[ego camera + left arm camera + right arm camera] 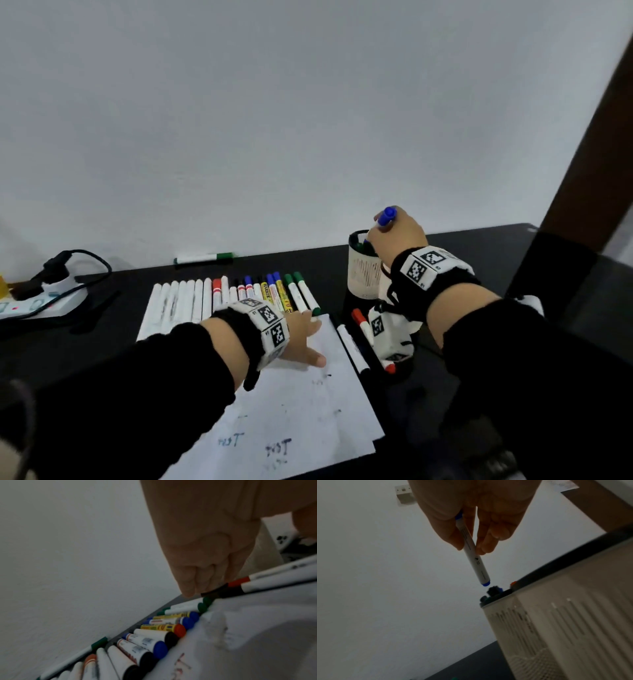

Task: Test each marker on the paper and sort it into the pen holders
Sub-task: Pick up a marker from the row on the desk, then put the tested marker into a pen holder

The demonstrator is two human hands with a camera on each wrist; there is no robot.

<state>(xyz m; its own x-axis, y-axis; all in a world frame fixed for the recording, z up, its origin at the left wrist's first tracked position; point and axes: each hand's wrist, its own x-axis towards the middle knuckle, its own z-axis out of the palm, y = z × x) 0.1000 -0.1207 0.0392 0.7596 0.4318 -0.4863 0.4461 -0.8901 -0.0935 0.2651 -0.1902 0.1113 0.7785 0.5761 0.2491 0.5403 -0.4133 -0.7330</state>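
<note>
My right hand (397, 233) pinches a white-barrelled blue marker (387, 216) and holds it upright over the white slotted pen holder (363, 274). In the right wrist view the blue marker (471, 550) points its blue end down, just above the caps standing in the pen holder (556, 628). My left hand (305, 337) rests on the top of the test paper (308, 411), fingers spread. Its fingertips (188, 592) lie near the green ends of the marker row (154, 632). The row of markers (239, 294) lies beyond the paper.
Two markers, one black-capped (352, 347) and one red-capped (361, 323), lie right of the paper. A green marker (202, 257) lies against the wall. A power strip with a cable (37, 301) sits at the far left. A dark post (596, 154) rises at the right.
</note>
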